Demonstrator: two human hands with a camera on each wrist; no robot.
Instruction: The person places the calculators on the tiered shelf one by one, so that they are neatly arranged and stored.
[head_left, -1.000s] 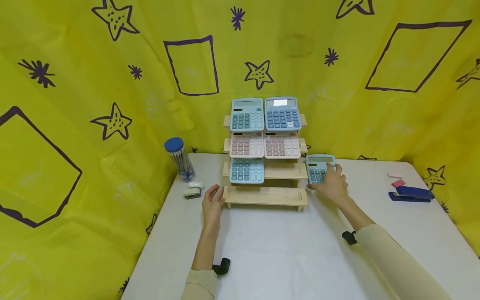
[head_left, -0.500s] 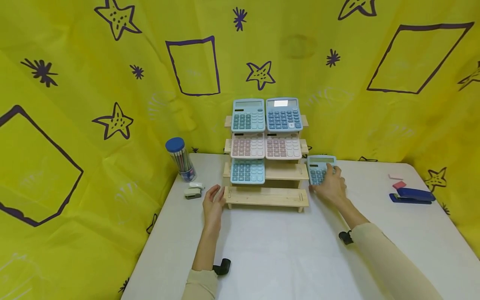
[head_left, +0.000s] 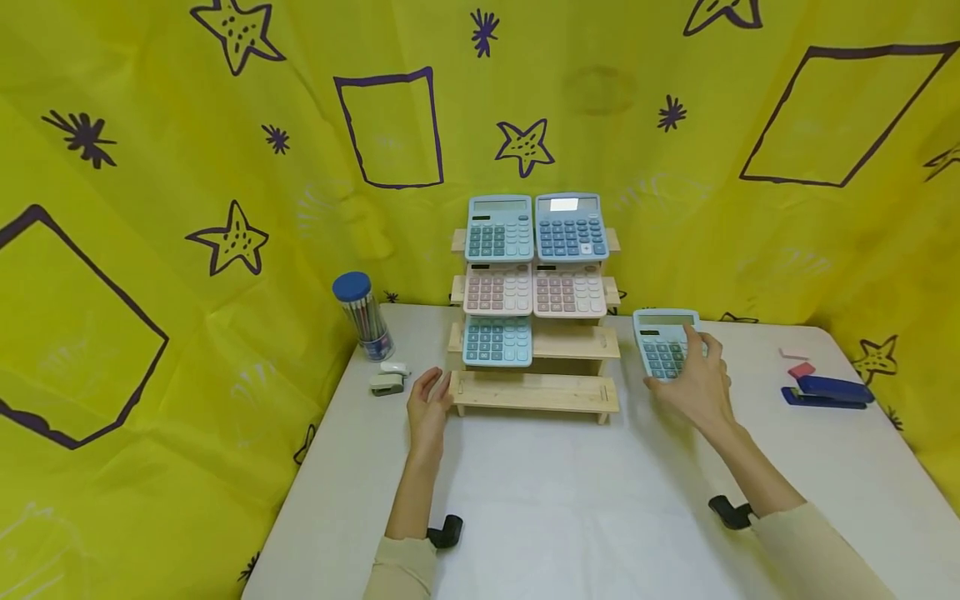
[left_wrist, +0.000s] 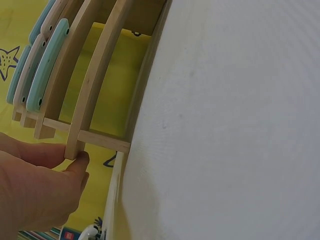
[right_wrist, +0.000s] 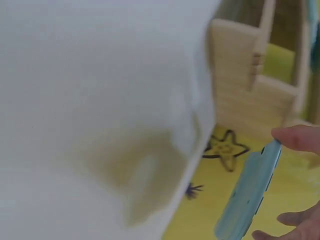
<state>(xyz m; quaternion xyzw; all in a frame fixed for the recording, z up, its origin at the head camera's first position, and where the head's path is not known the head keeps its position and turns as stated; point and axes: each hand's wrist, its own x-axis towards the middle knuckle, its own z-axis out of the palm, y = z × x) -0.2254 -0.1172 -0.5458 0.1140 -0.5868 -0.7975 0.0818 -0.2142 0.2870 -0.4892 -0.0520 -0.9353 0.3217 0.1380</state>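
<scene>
On wooden rack (head_left: 573,342), five calculators (head_left: 498,227)

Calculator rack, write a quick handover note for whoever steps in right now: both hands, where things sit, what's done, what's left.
Right hand grips a blue calculator, lifted beside the wooden rack.
Left hand rests open against the rack's lower left end, fingers touching the wood.
Done: five calculators sit on the rack: two blue on the top tier, two pink on the second, one blue on the left of the third.
Left: the third tier's right slot and the bottom tier are bare; the held calculator probably goes in that slot.
</scene>
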